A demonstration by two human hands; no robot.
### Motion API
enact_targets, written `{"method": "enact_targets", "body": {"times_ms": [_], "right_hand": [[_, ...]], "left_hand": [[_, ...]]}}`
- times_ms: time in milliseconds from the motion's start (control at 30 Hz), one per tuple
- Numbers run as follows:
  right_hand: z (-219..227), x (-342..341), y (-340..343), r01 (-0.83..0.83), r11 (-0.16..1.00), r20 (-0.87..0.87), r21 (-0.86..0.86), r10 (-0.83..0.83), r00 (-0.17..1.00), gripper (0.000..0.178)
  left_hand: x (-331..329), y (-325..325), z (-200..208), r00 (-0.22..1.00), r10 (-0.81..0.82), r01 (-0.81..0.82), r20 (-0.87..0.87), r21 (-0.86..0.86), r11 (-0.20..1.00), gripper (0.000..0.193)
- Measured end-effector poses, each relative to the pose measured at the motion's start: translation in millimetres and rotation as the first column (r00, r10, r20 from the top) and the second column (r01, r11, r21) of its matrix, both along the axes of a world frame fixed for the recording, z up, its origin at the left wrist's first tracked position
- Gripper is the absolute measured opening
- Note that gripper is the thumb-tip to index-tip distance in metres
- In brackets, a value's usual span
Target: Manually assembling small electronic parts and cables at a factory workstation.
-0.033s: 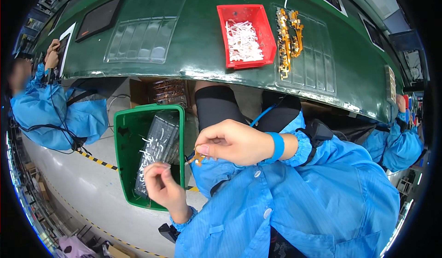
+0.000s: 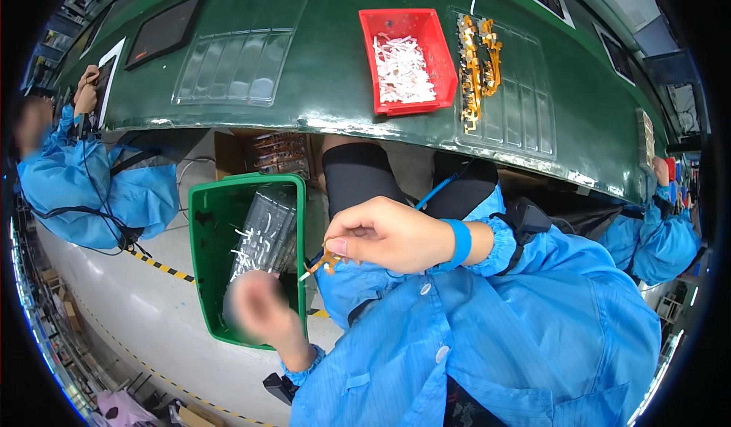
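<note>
Slightly shifted is an orange, white-tipped flexible circuit (image 2: 328, 264), pinched by the right hand (image 2: 392, 234); the left hand (image 2: 264, 307) is apart, its grip unclear. Apparent step: tip work, calling for steady hold.

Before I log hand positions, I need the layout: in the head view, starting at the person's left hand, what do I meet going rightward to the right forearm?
Left hand (blurred) → small orange flexible piece → right hand, pinching that piece → blue wristband → blue sleeve cuff → dark device.
</note>
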State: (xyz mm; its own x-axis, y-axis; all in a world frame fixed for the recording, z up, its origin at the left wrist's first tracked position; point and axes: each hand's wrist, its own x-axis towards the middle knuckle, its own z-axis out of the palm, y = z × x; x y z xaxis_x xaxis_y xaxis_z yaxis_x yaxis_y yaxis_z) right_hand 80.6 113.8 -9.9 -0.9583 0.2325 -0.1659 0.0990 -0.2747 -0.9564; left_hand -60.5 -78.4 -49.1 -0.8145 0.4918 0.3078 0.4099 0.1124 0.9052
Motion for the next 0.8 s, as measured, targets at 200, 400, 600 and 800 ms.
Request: {"method": "enact_targets", "body": {"times_ms": [200,400,600,800], "right_hand": [[2.4,2.6,7.2,0.003,0.998,-0.025,-0.059,-0.004,1.000,0.021],[3.1,1.6,7.4,0.010,0.996,-0.039,-0.086,-0.013,0.999,0.021],[3.5,6.5,-1.8,0.090,0.994,-0.088,-0.064,-0.095,0.992,0.018],[15.7,19.9,7.9,0.062,0.977,-0.109,0.203,-0.041,0.993,0.017]], "left_hand": [[-32.6,-62.0,-39.9,0.966,0.256,-0.193,0.037,-0.558,0.807,0.012],[-2.4,-16.7,11.4,0.984,-0.018,-0.082,-0.180,-0.533,0.842,0.013],[48.3,34.4,64.4,0.702,-0.262,0.289,0.663,0.071,0.955,0.012],[48.3,42.4,57.9,0.800,-0.287,0.319,0.526,0.033,0.947,0.010]]}}
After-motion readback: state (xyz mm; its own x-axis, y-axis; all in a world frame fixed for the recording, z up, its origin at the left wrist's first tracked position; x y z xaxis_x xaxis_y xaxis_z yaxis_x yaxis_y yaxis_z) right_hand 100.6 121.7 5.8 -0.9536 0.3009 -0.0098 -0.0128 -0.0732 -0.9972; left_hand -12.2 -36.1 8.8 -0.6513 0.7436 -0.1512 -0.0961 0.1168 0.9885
